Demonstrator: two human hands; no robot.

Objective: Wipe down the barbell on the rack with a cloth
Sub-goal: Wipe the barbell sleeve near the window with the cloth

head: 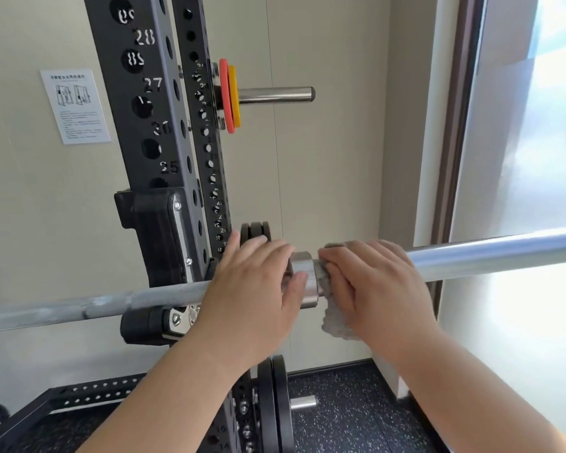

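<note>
A silver barbell (490, 256) lies across the black rack's hook (154, 325), its thin knurled shaft running left and its thick smooth sleeve running right. My left hand (252, 289) grips the shaft just left of the shiny collar (303, 276), thumb lying against the collar. My right hand (373, 286) wraps a grey cloth (337, 325) around the sleeve right beside the collar. Part of the cloth hangs below my palm.
The black numbered rack upright (151, 125) stands at the left. A storage peg (275, 94) with red and yellow small plates sticks out above. Black plates (275, 407) hang below the bar. A window (530, 158) fills the right side. Speckled rubber floor (343, 416) lies below.
</note>
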